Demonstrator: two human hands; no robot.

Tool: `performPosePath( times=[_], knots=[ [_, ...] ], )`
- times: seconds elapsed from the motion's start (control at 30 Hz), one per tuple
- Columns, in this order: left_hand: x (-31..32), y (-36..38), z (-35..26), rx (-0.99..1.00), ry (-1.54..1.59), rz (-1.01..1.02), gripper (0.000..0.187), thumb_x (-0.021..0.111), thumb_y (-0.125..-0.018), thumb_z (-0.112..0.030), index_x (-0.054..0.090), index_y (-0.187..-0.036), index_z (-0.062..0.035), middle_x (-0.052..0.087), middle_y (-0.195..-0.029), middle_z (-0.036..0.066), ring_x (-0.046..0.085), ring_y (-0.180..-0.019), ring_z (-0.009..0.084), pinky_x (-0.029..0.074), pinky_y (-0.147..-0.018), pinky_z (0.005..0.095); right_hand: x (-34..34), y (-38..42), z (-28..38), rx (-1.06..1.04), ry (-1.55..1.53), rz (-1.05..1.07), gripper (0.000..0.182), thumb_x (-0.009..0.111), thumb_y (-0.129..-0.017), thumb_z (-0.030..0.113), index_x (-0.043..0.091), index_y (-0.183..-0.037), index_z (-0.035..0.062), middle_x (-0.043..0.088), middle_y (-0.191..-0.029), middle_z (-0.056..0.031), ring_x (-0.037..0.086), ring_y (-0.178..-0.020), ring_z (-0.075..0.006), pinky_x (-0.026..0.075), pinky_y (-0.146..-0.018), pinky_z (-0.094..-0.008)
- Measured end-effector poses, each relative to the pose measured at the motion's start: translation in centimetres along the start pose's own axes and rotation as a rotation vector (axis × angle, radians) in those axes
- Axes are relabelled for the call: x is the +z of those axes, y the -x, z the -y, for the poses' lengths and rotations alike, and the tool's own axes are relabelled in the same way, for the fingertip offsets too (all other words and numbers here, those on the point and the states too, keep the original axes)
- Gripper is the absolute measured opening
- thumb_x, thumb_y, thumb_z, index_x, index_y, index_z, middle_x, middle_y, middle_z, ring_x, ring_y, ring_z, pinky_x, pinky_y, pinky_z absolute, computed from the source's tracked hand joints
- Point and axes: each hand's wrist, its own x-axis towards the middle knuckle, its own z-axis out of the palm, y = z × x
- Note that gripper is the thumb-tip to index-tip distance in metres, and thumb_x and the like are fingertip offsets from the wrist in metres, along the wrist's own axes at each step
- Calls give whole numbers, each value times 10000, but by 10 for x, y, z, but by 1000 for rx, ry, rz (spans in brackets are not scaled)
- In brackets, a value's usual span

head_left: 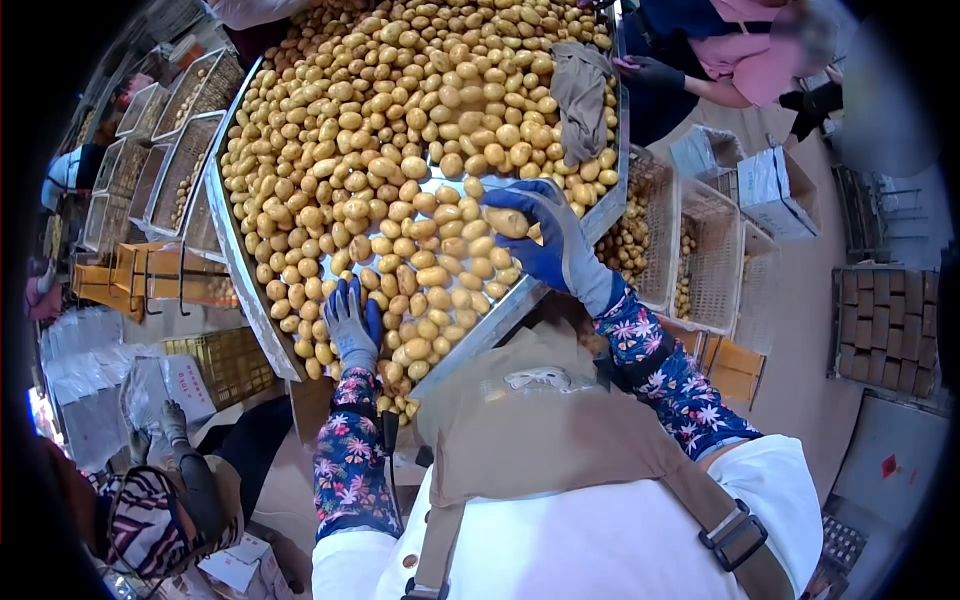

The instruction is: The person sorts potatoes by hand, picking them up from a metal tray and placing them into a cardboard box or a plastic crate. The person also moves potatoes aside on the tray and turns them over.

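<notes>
A large heap of potatoes (390, 110) covers a metal sorting table (240, 255) in front of me. My right hand (555, 232), in a blue and grey glove, grips a larger potato (506, 222) between thumb and fingers, just above the pile near the right edge. My left hand (352, 325), gloved the same way, lies over the potatoes at the near left corner. Its fingers are stretched out, with loose potatoes on both sides. Between my hands, potatoes spread thinly, and patches of bare metal show.
A grey cloth (583, 100) lies on the potatoes at the far right. Plastic crates (712, 255) stand right of the table, and more baskets (185, 165) at the left. One co-worker (150, 510) is at lower left; another in pink (735, 50) is across at right.
</notes>
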Motion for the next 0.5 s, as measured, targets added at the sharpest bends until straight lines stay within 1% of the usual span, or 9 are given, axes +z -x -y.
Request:
performPosePath(
  times=[0.13, 0.2, 0.23, 0.3, 0.33, 0.37, 0.43, 0.47, 0.5],
  knots=[
    [16, 6, -8, -93, -81, -42, 489, 524, -942, -283, 491, -1405, -131, 461, -1464, 118, 419, -1328, 351, 273, -1120, 516, 12, 25, 0, 35, -167, -59, 488, 717, -827, 132, 565, -1289, 111, 580, -1251, -95, 553, -1176, -260, 448, -1009, -389],
    [24, 13, -8, -118, -160, -34, 514, 491, -961, -307, 451, -1444, -135, 443, -1480, 119, 398, -1347, 372, 257, -1128, 528, 18, 40, 9, 595, -1251, 48, 520, 653, -927, 208, 440, -1393, 120, 552, -1301, -73, 567, -1179, -238, 474, -1008, -380],
    [29, 16, -7, -115, -193, -35, 523, 479, -968, -315, 435, -1457, -135, 432, -1489, 122, 386, -1355, 383, 249, -1132, 534, 16, 47, 22, 568, -1276, 80, 472, 549, -1003, 244, 366, -1424, 134, 517, -1336, -58, 580, -1170, -221, 503, -987, -366],
    [33, 19, -7, -113, -176, -5, 543, 464, -977, -327, 401, -1479, -128, 403, -1511, 124, 357, -1369, 406, 234, -1138, 547, 13, 54, 25, 774, -1740, 103, 395, 512, -1018, 193, 422, -1384, 72, 488, -1376, -111, 591, -1144, -212, 512, -990, -375],
    [36, 22, -9, -141, -154, -3, 557, 469, -975, -326, 388, -1485, -118, 398, -1509, 145, 346, -1373, 418, 232, -1141, 542, 13, 60, 30, 837, -1602, 74, 313, 469, -1029, 143, 473, -1332, 63, 556, -1273, -110, 632, -1038, -184, 549, -899, -333],
    [34, 25, -14, -173, -131, 2, 570, 473, -972, -325, 375, -1491, -108, 394, -1507, 166, 334, -1376, 430, 229, -1144, 537, 14, 77, 22, 623, -1184, 149, 276, 470, -990, 19, 530, -1257, 56, 611, -1107, -83, 645, -880, -139, 557, -784, -290],
    [26, 36, -21, -217, -113, 10, 585, 478, -970, -325, 362, -1496, -98, 390, -1504, 187, 322, -1380, 442, 227, -1147, 532, 0, 92, 11, 495, -928, 230, 329, 482, -908, -109, 556, -1192, 40, 611, -967, -44, 617, -779, -102, 535, -711, -257],
    [17, 44, -23, -181, -53, 53, 601, 492, -963, -325, 355, -1496, -84, 388, -1496, 214, 320, -1380, 445, 227, -1148, 528, -9, 104, 0, 541, -822, 190, 364, 542, -830, -144, 563, -1147, 33, 603, -956, -34, 608, -776, -99, 527, -709, -254],
    [8, 52, -22, -154, 2, 94, 619, 507, -956, -326, 348, -1496, -70, 386, -1487, 240, 318, -1380, 448, 228, -1149, 524, -17, 112, -5, 503, -829, 40, 319, 630, -804, -71, 585, -1097, 47, 606, -952, -35, 611, -770, -108, 526, -695, -250]
  ],
)
